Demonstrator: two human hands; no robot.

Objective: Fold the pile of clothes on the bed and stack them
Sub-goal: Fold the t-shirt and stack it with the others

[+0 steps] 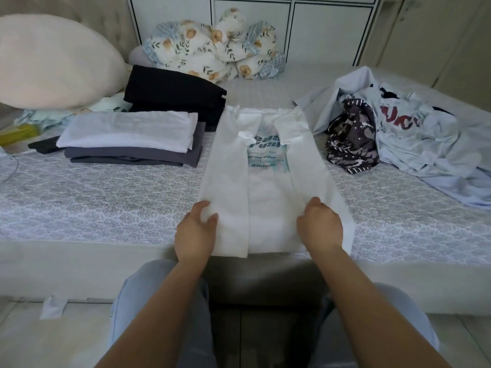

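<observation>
Item 1. White short-sleeved T-shirt with teal printed lettering: lies flat at the centre of the patterned grey-and-white bed, hem at 6 o'clock on the near edge, collar toward 12 o'clock. Both long sides and both sleeves are already turned inward, leaving a narrow strip with the print showing between the flaps. Judged stage: lengthwise fold done, crosswise fold from hem to collar not yet made.

Item 2. Left hand: at 7 o'clock of the shirt, fingers and thumb pinching the hem corner of the left flap.

Item 3. Right hand: at 5 o'clock of the shirt, curled over the hem of the right flap, gripping it as far as can be seen.

Item 4. Stack of folded white and grey garments: at 10 o'clock, just beside the shirt. Finished work.

Item 5. Folded black garment: at 11 o'clock, behind that stack. Also finished.

Item 6. Loose pile of unfolded clothes, pale blue with a dark patterned piece: at 2 o'clock, near the shirt's right edge. Still to fold; it appears to hold several pieces, exact count unclear.

Item 7. Floral bundled quilt at 12 o'clock and a cream pillow at 10 o'clock, far side of the bed.

Progress, judged: roughly half done.
</observation>
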